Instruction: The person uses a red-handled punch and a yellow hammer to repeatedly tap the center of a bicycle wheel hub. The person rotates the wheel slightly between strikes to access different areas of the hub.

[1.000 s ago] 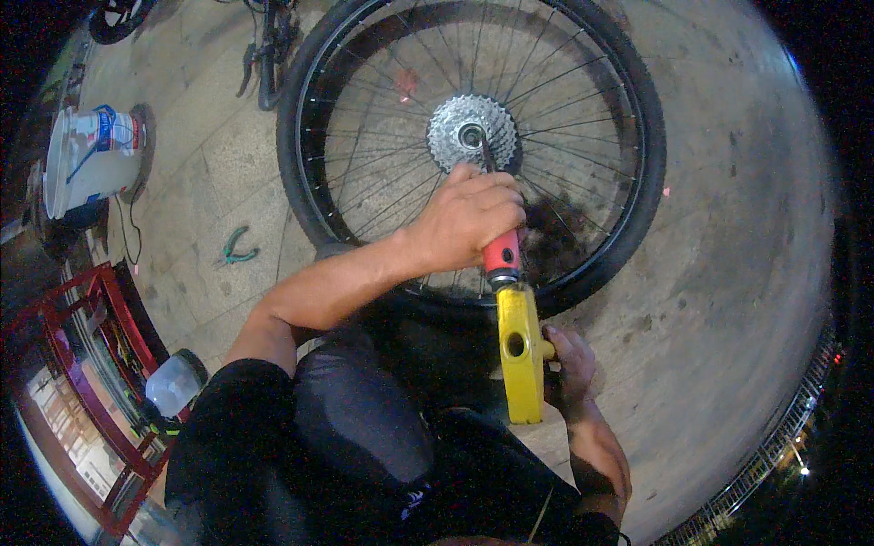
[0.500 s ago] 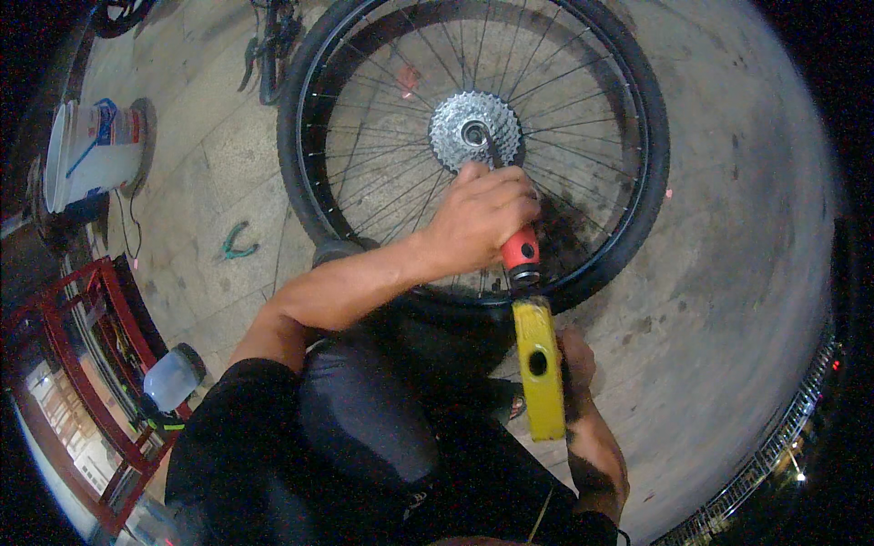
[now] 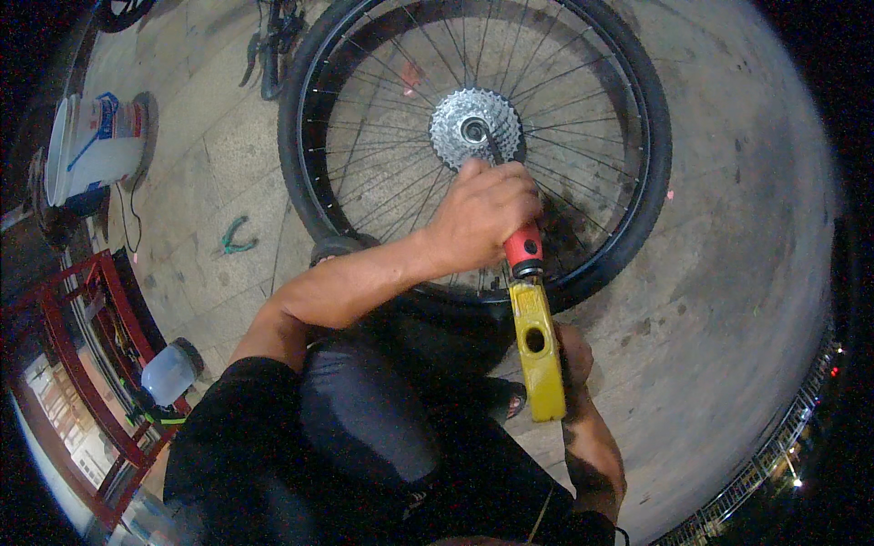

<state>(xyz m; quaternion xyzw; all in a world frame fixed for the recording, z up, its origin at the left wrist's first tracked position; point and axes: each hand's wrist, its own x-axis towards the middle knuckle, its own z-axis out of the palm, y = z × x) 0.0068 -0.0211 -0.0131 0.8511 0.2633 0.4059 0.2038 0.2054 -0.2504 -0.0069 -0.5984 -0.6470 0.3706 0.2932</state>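
My left hand [image 3: 482, 214] is closed around the red-and-black handle of a screwdriver [image 3: 523, 253]. The screwdriver's dark shaft reaches toward the silver cassette [image 3: 469, 118] at the middle of a bicycle wheel [image 3: 657, 136]; my fingers partly cover it, and its exact contact point is hard to make out. In my right hand [image 3: 575, 359] is a hammer, gripped behind its yellow head [image 3: 543, 382], which hides its handle. The far end of the hammer head appears to meet the butt of the screwdriver. The wheel lies flat on the ground with the cassette facing up.
Green-handled pliers [image 3: 238, 237] lie on the floor left of the wheel. A white bucket [image 3: 109, 150] stands farther left. Nearer me at the left are a red metal frame [image 3: 82, 364] and a translucent container [image 3: 170, 375]. Black bicycle parts [image 3: 270, 55] lie beyond the pliers.
The hammer head has moved away from me, up to the screwdriver's butt. My left hand and the screwdriver have stayed almost in place.
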